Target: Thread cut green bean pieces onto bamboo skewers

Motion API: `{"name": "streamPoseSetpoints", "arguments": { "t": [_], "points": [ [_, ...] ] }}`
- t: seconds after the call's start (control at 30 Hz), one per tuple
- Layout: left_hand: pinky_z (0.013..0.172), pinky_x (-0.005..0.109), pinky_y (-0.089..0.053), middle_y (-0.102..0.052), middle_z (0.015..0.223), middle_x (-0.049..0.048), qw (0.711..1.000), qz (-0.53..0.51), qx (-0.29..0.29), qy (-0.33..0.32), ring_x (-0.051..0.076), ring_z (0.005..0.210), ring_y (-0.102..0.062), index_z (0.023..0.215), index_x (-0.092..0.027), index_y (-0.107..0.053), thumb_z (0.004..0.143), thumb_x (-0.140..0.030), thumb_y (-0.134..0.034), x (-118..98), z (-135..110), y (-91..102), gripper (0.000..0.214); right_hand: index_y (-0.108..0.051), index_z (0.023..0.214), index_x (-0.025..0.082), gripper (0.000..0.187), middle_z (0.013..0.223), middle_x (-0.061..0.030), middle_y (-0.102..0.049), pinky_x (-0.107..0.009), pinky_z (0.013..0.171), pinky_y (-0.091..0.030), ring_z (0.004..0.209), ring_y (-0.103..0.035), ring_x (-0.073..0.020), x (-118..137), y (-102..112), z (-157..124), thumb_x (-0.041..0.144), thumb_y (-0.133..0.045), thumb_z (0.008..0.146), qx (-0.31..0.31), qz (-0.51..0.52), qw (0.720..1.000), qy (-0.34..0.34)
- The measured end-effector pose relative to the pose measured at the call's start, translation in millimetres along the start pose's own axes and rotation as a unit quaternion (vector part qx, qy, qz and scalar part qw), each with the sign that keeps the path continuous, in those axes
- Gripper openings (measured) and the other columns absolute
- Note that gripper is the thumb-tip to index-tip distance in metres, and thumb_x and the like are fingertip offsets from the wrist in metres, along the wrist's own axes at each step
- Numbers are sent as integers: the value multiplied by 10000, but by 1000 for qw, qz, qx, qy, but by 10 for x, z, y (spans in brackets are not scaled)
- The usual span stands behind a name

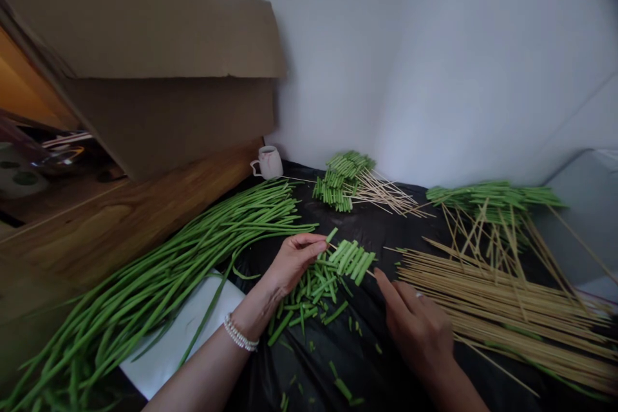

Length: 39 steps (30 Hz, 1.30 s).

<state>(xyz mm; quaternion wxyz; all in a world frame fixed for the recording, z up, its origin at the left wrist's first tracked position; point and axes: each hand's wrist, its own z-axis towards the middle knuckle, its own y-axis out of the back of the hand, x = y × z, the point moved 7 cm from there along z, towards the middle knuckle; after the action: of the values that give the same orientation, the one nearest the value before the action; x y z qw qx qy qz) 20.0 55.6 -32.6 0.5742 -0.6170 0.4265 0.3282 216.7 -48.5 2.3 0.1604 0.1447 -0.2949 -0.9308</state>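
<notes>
My right hand (419, 322) is closed around the lower end of a thin wooden skewer (370, 273). Along that skewer sits a row of cut green bean pieces (352, 259), side by side. At its other end, my left hand (300, 257) pinches a single green bean piece (331, 235) against the tip. Whether the tip has gone through that piece is too small to tell. Below my hands lies a loose heap of cut bean pieces (309, 299) on black plastic sheeting (270, 373). A beaded bracelet circles my left wrist.
Long whole beans (193, 257) spread across the left, partly over a white board (183, 335). Bare skewers (497, 309) lie at right. Filled skewers are piled at back centre (347, 174) and back right (497, 196). A white mug (269, 162) stands near a cardboard box (159, 32).
</notes>
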Motion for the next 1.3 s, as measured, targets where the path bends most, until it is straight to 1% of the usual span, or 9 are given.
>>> {"name": "streamPoseSetpoints", "arguments": {
  "t": [0.17,0.6,0.77,0.87,0.97,1.07,1.17,1.23,1.3],
  "points": [
    [731,228,-470,-734,707,35,1000,15,-3,-4,113,674,-649,741,-149,-763,546,-237,-873,-37,-7,7,241,-591,1213,167,389,655,22,-602,-291,576,-262,552,-375,-109,10,1,-13,55,-529,846,-7,7,1000,5],
    [652,212,-458,-697,687,29,994,-11,70,82,93,628,-612,731,-121,-741,562,-221,-865,72,-78,-103,233,-598,1205,138,404,696,-1,-639,-271,597,-301,571,-447,-98,47,40,10,15,-494,834,-16,58,998,11],
    [693,241,-489,-675,737,15,993,-15,66,99,101,676,-611,735,-134,-719,566,-242,-863,104,-107,-130,247,-606,1191,136,371,674,2,-631,-276,594,-295,569,-449,-100,67,38,24,28,-504,851,-16,53,998,0],
    [685,254,-499,-681,749,21,994,46,75,72,110,669,-614,780,-139,-721,586,-277,-852,76,-112,-158,272,-614,1179,147,340,677,3,-635,-276,596,-294,567,-446,-100,73,33,34,54,-521,865,-13,36,999,-2],
    [606,223,-469,-675,674,27,991,107,80,15,97,587,-584,772,-118,-718,604,-305,-839,1,-96,-173,279,-602,1195,130,351,733,-14,-660,-270,625,-319,614,-493,-107,62,6,35,49,-501,869,1,38,999,3],
    [581,216,-447,-662,629,4,993,102,37,-43,88,539,-560,874,-136,-719,627,-322,-823,-132,-44,-74,327,-611,1173,131,332,762,-18,-679,-269,615,-327,586,-502,-102,10,-14,23,62,-484,874,0,25,1000,-7],
    [634,247,-464,-698,725,25,988,128,-13,-90,132,630,-622,1026,-174,-703,720,-388,-745,-290,7,81,375,-637,1113,146,280,805,-19,-704,-246,591,-341,557,-522,-84,-92,-24,6,87,-484,886,-10,22,998,-49],
    [702,282,-473,-723,823,61,968,207,-27,-138,174,738,-647,985,-184,-722,777,-407,-683,-414,18,145,309,-647,1093,146,254,846,-28,-716,-220,612,-373,604,-577,-83,-165,-29,-3,106,-500,890,-15,32,996,-81],
    [781,317,-457,-731,866,77,923,332,-12,-196,206,817,-638,888,-198,-748,791,-382,-668,-513,4,131,222,-657,1074,143,229,858,-33,-721,-203,646,-401,666,-621,-92,-211,-28,-7,124,-525,887,-20,34,995,-97]
  ]
}}
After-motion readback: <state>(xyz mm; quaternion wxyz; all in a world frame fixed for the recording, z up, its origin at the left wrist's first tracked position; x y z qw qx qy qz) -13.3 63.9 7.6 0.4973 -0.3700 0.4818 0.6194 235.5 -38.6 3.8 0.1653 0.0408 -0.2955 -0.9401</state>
